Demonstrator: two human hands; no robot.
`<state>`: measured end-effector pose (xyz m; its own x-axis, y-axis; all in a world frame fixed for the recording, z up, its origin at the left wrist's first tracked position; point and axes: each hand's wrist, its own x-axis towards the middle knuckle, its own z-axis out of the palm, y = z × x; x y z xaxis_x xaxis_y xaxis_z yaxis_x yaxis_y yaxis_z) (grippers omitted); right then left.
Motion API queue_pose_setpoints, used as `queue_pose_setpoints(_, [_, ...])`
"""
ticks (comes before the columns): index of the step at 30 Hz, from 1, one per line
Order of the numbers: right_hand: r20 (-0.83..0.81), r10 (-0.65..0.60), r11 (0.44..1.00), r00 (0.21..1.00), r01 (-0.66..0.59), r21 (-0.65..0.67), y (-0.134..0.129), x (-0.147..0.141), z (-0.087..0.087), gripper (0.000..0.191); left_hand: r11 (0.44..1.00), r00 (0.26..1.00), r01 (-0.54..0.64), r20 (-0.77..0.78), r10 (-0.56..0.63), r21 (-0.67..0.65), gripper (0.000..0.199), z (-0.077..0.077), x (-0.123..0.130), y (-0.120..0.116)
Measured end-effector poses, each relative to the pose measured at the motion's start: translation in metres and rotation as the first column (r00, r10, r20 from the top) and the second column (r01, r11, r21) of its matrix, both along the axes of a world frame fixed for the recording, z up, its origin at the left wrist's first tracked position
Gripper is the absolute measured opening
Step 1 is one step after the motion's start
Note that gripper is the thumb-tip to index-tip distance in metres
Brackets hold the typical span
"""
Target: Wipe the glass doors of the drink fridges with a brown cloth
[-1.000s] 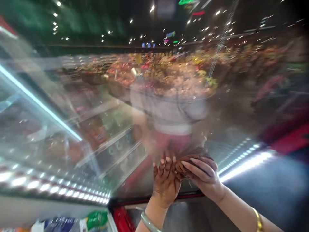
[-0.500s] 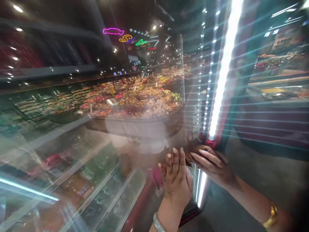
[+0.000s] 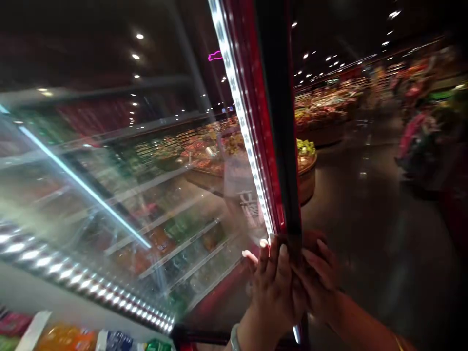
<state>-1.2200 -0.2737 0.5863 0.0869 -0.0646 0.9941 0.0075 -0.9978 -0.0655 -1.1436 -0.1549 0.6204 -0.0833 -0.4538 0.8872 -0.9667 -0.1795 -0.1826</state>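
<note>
A glass door (image 3: 157, 112) of a lit display cooler spreads across the left half, with reflections in it. Its black and red frame (image 3: 280, 122), lined by a bright LED strip, leans up from my hands. My left hand (image 3: 270, 282), a pale bangle on its wrist, rests flat against the frame's lower part on the glass side, fingers upright and slightly apart. Close beside it, my right hand (image 3: 321, 280) has its fingers bent round the outer edge of the same frame. The fingertips of my right hand are partly dark and blurred.
Inside the cooler at lower left, colourful packages (image 3: 66, 336) sit below a row of lights (image 3: 84, 287). Beyond the frame runs a dark shiny floor (image 3: 361, 214). A round produce stand (image 3: 307, 180) and further displays (image 3: 325, 105) stand behind.
The door frame and LED strip have shifted left and stand more side-on, revealing the aisle on the right. Cooler packages have come into view. Both hands stay on the door and are closer together.
</note>
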Motion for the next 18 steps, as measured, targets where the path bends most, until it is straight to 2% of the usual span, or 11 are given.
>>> queue_pose_setpoints(2, [0.073, 0.144, 0.989, 0.987, -0.145, 0.019, -0.005, 0.005, 0.024, 0.067, 0.997, 0.998, -0.061, -0.032, 0.059, -0.054, 0.069, 0.016, -0.009, -0.005])
queue_pose_setpoints(5, [0.152, 0.29, 0.954, 0.945, -0.297, 0.025, -0.009, 0.013, 0.079, 0.062, 0.988, 0.988, -0.126, -0.104, 0.117, -0.088, 0.07, 0.058, -0.019, -0.011])
queue_pose_setpoints(7, [0.152, 0.38, 0.923, 0.912, -0.385, 0.004, -0.011, 0.015, 0.096, 0.056, 0.983, 0.976, -0.173, -0.142, 0.163, -0.065, 0.07, 0.076, -0.026, -0.012])
queue_pose_setpoints(8, [0.147, 0.424, 0.903, 0.894, -0.43, 0.011, -0.011, 0.014, 0.094, 0.054, 0.98, 0.972, -0.196, -0.144, 0.187, -0.047, 0.069, 0.078, -0.03, -0.013])
queue_pose_setpoints(9, [0.143, 0.463, 0.88, 0.875, -0.473, 0.04, -0.012, 0.013, 0.085, 0.054, 0.975, 0.967, -0.222, -0.133, 0.217, -0.027, 0.069, 0.074, -0.034, -0.013])
queue_pose_setpoints(12, [0.149, 0.526, 0.813, 0.837, -0.547, 0.202, -0.009, 0.01, 0.037, 0.057, 0.95, 0.948, -0.312, -0.054, 0.313, 0.031, 0.067, 0.045, -0.044, -0.014])
queue_pose_setpoints(14, [0.152, 0.545, 0.779, 0.825, -0.565, 0.272, -0.006, 0.011, 0.017, 0.056, 0.941, 0.942, -0.334, -0.014, 0.335, 0.048, 0.067, 0.031, -0.045, -0.014])
queue_pose_setpoints(15, [0.159, 0.559, 0.767, 0.814, -0.58, 0.275, -0.005, 0.012, 0.018, 0.054, 0.944, 0.945, -0.326, -0.008, 0.327, 0.04, 0.067, 0.031, -0.046, -0.014])
queue_pose_setpoints(16, [0.177, 0.573, 0.756, 0.8, -0.599, 0.263, -0.004, 0.012, 0.027, 0.052, 0.95, 0.951, -0.31, -0.016, 0.31, 0.025, 0.067, 0.036, -0.046, -0.014])
queue_pose_setpoints(18, [0.194, 0.605, 0.741, 0.772, -0.635, 0.216, -0.005, 0.013, 0.061, 0.046, 0.964, 0.963, -0.264, -0.063, 0.262, -0.024, 0.067, 0.061, -0.048, -0.015])
